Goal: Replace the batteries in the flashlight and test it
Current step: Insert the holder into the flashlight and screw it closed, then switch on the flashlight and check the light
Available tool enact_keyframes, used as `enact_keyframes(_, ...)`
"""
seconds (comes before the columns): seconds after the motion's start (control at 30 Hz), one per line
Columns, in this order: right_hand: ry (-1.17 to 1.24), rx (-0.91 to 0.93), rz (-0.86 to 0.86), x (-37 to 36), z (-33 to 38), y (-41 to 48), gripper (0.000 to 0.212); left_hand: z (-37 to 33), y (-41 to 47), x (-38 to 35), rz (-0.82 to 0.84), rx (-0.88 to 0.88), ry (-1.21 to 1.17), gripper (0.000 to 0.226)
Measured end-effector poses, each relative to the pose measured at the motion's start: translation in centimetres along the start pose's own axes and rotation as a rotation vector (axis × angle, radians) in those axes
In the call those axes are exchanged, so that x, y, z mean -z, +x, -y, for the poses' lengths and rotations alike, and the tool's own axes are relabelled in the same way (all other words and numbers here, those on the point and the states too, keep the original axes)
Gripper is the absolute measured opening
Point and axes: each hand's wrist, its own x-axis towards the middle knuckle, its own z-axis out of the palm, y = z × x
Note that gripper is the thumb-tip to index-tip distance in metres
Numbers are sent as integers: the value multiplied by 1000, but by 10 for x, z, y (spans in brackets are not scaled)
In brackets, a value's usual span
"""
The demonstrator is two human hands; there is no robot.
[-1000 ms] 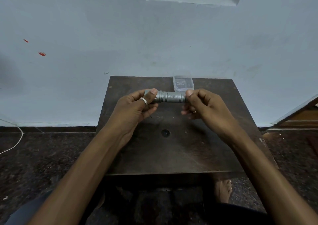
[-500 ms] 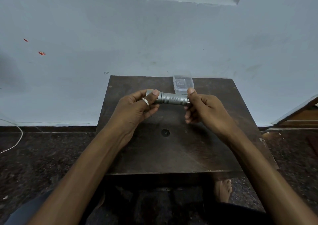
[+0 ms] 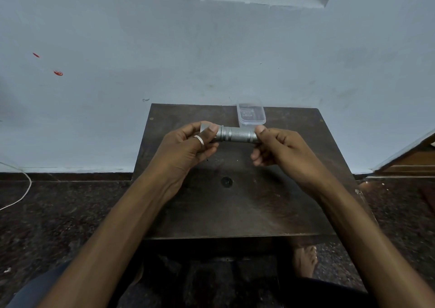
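Note:
A silver metal flashlight (image 3: 237,135) with a knurled barrel lies level in the air above the dark wooden table (image 3: 235,201). My left hand (image 3: 186,147), a ring on one finger, grips its wider head end. My right hand (image 3: 280,150) pinches the tail end between thumb and fingers. Both ends of the flashlight are hidden by my fingers. A small clear plastic box (image 3: 251,114) with something dark inside stands on the table just behind the flashlight, near the wall.
The table stands against a pale blue wall (image 3: 211,48). A round hole (image 3: 226,181) marks the tabletop's middle. A white cable (image 3: 21,190) lies on the dark speckled floor at left. A bare foot (image 3: 306,260) shows below the table's front edge.
My right hand has shifted slightly right and its fingers have re-gripped on the tail end, and the flashlight now tilts a little. My left hand stays about where it was.

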Motion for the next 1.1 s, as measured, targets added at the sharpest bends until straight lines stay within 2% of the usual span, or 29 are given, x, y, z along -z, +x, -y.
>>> enact_keyframes(0.2,29,-113,-21,-3,7,-1,50,0,-1,1,55,3,10,30)
enact_keyframes(0.43,87,-85,-104,-6,5,0,50,1,0,-1,34,-21,-25,41)
enact_keyframes(0.53,239,-68,-181,-14,4,1,38,3,0,-4,-4,-18,-64,34)
enact_keyframes(0.63,409,-91,-245,-24,6,-1,38,6,-1,-6,-11,-15,-81,30)
enact_keyframes(0.9,587,-93,-381,-37,5,-1,40,14,2,-5,10,-58,128,36)
enact_keyframes(1.0,639,-100,-398,-41,6,0,44,17,1,-5,17,-72,185,39)
enact_keyframes(1.1,672,-97,-401,-41,7,0,39,17,0,-9,14,-55,186,37)
